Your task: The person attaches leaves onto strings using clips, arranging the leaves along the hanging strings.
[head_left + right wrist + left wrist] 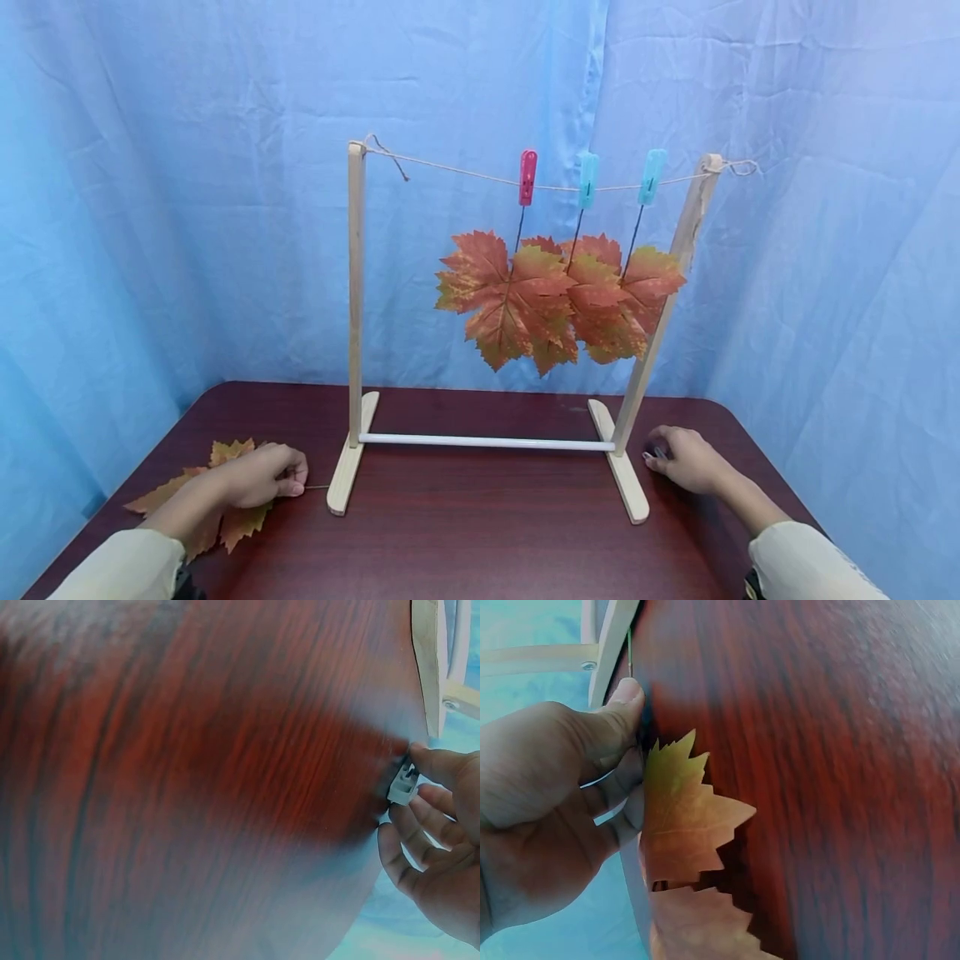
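On the left of the table, my left hand [264,477] pinches the thin stem of an artificial autumn leaf [243,523]. Its jagged orange lobes [686,817] lie below the fingers in the left wrist view. To the right of the rack, my right hand [688,460] holds a small greyish clothespin [403,784] between thumb and fingers, close to the tabletop. Three similar leaves [510,304] hang by their stems from a string, held by a red clothespin [528,177] and two light blue clothespins [587,180].
A wooden rack [356,292] with two posts, flat feet and a white crossbar [487,442] stands between the hands on the dark red-brown table [480,533]. The string [450,168] sags between the post tops. Blue curtains [225,208] surround the table's back and sides.
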The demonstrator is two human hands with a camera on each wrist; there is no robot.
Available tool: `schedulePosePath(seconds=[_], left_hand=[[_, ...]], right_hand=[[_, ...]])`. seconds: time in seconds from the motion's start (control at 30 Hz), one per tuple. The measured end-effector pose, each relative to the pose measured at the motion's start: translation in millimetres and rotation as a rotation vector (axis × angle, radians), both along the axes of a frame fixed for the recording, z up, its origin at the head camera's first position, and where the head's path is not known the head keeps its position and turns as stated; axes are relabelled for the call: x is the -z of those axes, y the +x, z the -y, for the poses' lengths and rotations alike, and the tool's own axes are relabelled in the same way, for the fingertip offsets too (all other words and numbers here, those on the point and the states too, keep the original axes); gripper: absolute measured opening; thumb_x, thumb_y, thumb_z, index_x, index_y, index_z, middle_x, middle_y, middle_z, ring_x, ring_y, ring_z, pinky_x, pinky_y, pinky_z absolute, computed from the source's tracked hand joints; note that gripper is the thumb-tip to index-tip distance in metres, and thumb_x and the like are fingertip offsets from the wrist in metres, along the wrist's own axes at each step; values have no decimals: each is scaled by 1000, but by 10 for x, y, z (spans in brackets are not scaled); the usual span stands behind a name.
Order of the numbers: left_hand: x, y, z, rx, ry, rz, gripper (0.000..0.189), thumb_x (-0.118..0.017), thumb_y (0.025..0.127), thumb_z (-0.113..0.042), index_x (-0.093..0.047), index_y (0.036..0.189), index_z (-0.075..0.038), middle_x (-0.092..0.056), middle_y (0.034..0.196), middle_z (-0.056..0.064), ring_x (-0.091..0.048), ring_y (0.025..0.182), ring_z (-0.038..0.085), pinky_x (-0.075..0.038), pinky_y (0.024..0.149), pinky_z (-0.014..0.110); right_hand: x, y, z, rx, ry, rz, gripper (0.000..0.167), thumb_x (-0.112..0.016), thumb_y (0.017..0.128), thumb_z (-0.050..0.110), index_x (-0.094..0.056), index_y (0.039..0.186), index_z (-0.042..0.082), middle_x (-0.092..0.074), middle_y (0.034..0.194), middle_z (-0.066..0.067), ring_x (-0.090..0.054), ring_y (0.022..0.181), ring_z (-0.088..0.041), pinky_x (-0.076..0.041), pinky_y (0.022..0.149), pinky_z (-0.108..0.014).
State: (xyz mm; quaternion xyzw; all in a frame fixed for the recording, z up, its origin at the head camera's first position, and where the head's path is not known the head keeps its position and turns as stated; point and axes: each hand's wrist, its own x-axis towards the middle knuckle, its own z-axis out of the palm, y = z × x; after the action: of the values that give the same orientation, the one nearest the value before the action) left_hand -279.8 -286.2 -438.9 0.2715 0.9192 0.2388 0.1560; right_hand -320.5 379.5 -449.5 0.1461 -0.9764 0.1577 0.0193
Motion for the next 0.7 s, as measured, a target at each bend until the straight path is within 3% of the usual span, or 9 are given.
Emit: schedulePosePath(seconds=[0.33, 0.57, 0.7], left_hand=[[-117, 47, 23, -51, 29, 24, 17, -66, 100, -9, -58, 86, -12, -51, 72, -4, -44, 61, 6, -38, 59, 26], [-187, 26, 62, -23, 70, -56, 6, -67, 99, -12, -67, 93, -10, -61, 82, -7, -53, 71, 4, -45, 63, 26], [-222, 30, 59, -38, 84, -79, 6, -68, 99, -14, -69, 94, -11, -64, 83, -6, -56, 73, 4, -47, 65, 27]], right_hand=[[-15, 9, -5, 7, -29, 8, 28, -68, 94, 9, -67, 115, -10, -60, 78, -1, -51, 67, -14, -43, 62, -36], [-34, 29, -64, -1, -59, 2, 25, -70, 93, 10, -69, 113, -7, -66, 86, -1, -60, 76, -13, -50, 67, -38], [-85, 77, -72, -3, -81, -7, 27, -70, 93, 11, -69, 114, -7, -66, 89, -1, -60, 79, -13, -51, 68, -37]])
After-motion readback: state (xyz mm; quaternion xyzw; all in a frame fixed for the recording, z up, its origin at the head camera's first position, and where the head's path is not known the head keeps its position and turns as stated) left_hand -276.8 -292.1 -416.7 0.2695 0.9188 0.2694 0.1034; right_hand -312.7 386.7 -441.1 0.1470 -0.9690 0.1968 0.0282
